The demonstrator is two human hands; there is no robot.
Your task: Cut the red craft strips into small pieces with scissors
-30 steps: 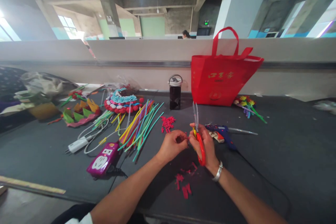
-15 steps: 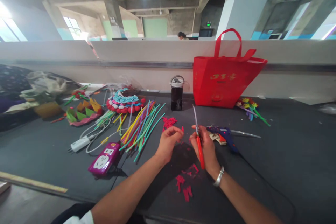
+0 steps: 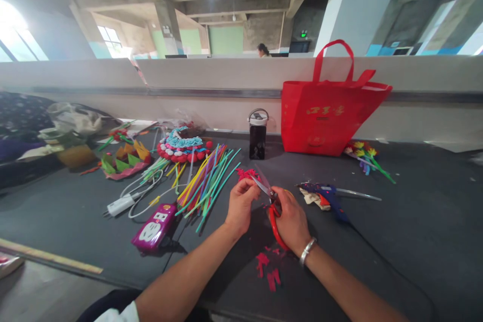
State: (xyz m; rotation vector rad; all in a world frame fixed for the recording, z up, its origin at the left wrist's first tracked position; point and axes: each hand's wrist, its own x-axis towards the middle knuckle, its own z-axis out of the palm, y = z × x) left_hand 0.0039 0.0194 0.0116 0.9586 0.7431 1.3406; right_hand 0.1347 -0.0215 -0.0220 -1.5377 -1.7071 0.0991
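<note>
My right hand (image 3: 293, 217) is wrapped round a pair of scissors (image 3: 274, 229) with red handles. Their blades are spread apart and point up and left to the fingertips of my left hand (image 3: 242, 205). That hand is closed in a pinch; the small red piece seen in it a moment earlier is now mostly hidden by the fingers and blades. Behind the left hand lies a pile of small red pieces (image 3: 247, 174). Nearer to me are several loose red scraps (image 3: 272, 279) on the dark table (image 3: 377, 261).
Left of my hands lie colourful pipe cleaners (image 3: 206, 181), a purple power socket (image 3: 154, 229) and a white charger (image 3: 121, 206). A glue gun (image 3: 328, 193) with its cord lies right. Behind stand a dark bottle (image 3: 257, 141) and a red bag (image 3: 320, 115). A person (image 3: 263, 50) is far off.
The scissors have swung from pointing upright to pointing left, and their blades have opened. My right hand has turned and come closer to my left hand, which stays in its pinch.
</note>
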